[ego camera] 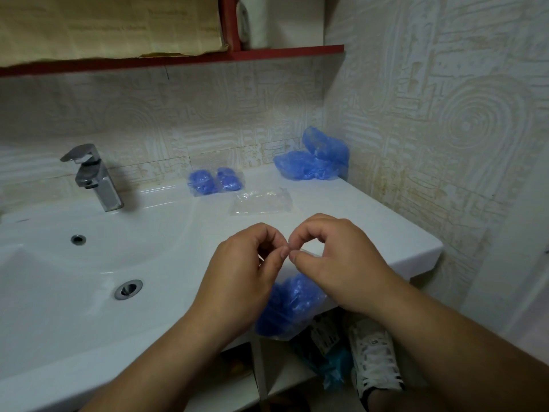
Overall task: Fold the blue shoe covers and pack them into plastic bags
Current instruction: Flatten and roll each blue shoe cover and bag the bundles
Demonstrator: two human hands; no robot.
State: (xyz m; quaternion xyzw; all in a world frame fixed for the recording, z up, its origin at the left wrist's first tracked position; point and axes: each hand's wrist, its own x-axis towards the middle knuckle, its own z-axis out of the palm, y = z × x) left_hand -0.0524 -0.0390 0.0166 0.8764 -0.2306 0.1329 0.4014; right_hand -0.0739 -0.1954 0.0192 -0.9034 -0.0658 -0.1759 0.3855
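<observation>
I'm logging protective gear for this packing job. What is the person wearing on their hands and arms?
Nothing visible. The left hand and right hand are bare: no gloves, rings or watch. Both forearms are uncovered as far as the frame shows, no sleeves in view.

Dim, bluish indoor light; soft glare on sink; wide-angle bending at edges; slight blur.
</observation>
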